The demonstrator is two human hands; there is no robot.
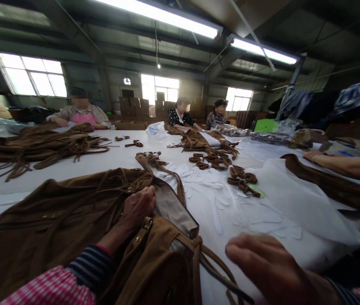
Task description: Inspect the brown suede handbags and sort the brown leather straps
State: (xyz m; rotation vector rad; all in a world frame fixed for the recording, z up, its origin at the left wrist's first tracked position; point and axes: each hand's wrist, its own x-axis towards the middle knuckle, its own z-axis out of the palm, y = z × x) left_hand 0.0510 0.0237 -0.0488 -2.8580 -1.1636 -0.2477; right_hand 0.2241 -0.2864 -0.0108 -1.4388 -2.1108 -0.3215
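The left hand, wrist angled forward, gripped the brown bag on the counter; the right hand hovered beside it, blurred, its grip unclear.

Windows behind stacked cardboard boxes.

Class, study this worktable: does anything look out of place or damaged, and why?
The loose white slips look untidy: strewn at odd angles across the table beside the brown bag, while the nearby straps are bundled. No damage shows.
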